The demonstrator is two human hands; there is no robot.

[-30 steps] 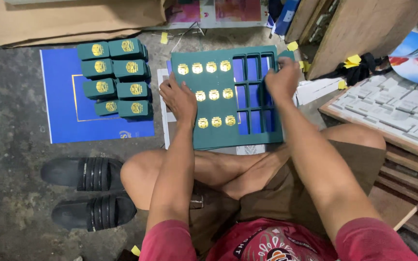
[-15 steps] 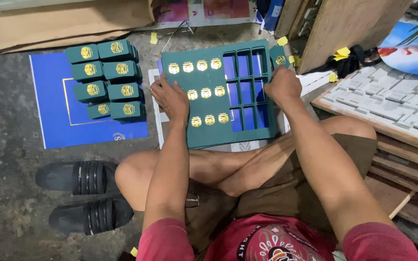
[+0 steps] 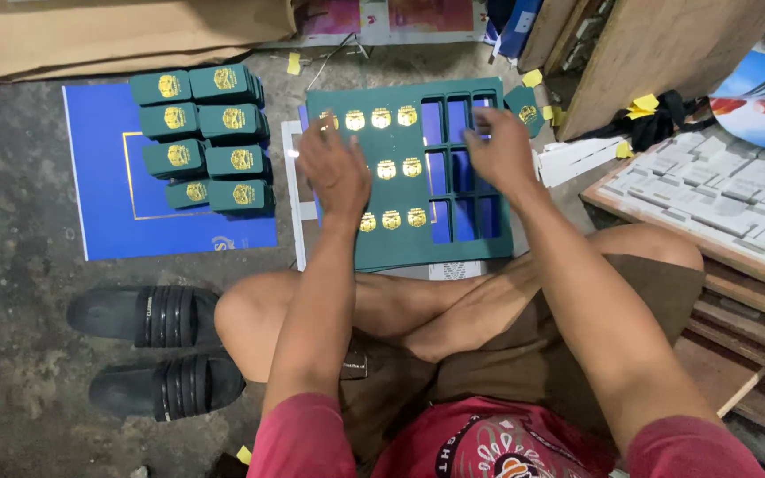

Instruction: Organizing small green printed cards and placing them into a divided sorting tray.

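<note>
I am pressing the flat open left hand [image 3: 334,168] on the green die-cut sheet [image 3: 400,226]; the right hand [image 3: 499,146], fingers loosely open, is working the cut-outs; steady, even pressure seems best.

I see a flat green die-cut card sheet [image 3: 400,190], gold emblems left, rectangular holes right, lying on floor papers.

Left hand [image 3: 334,168] hides part of green sheet [image 3: 409,226] from us; gold emblems too small to read; brown paper [image 3: 126,31] cut off by top edge.
</note>
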